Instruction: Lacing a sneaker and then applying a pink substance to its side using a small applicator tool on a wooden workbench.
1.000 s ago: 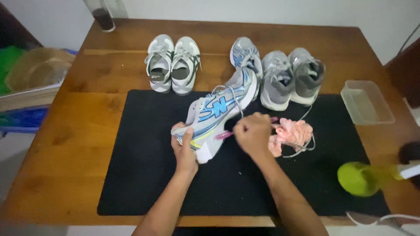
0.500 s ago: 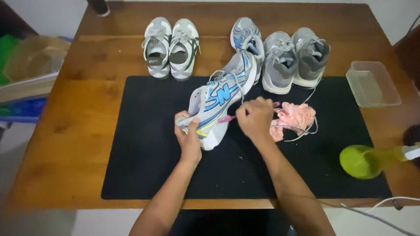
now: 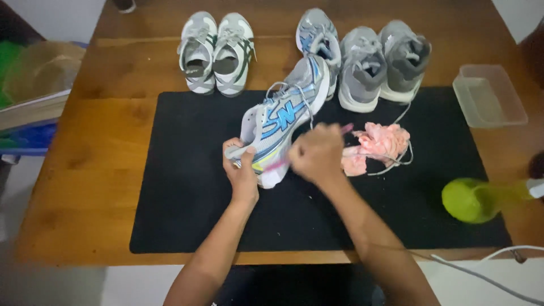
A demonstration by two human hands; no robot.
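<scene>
Sneaker (image 3: 280, 122) — heel near, toe far-right, lying diagonal

The right hand (image 3: 318, 154) is blurry, so its grip on the pink stick (image 3: 345, 129) is hard to see. It hides most of that stick. The green bottle (image 3: 473, 199) is blurry too, and the right edge cuts off its top.
</scene>
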